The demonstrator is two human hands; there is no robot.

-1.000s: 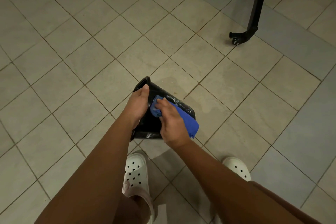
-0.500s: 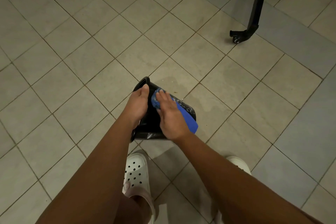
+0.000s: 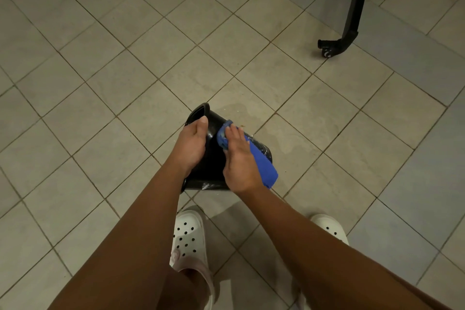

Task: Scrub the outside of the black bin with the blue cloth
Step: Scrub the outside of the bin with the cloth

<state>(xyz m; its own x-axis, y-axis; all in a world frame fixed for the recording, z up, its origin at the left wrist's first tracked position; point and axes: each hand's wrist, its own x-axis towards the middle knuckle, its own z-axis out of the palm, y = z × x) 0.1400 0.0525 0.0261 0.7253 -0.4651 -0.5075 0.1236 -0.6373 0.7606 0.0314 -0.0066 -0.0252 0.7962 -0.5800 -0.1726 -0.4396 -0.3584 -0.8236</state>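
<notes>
On the floor [image 3: 125, 63]: beige square tiles carried everything; a wet patch lay beside the bin.
Black bin [image 3: 214, 158]: lay tilted on its side before the white clogs [image 3: 188, 236].
Left hand [image 3: 190, 145]: curled around the bin's wall near its rim, gripping it.
Right hand [image 3: 239, 158]: pressed flat on the cloth, fingers extended.
Blue cloth [image 3: 261, 161]: bunched against the bin's outer wall.

Indoor domestic or utility floor: beige square tiled floor [image 3: 105, 98] with dark grout, a grey tile band and a black castor-footed furniture leg [image 3: 351, 15] beyond it.
</notes>
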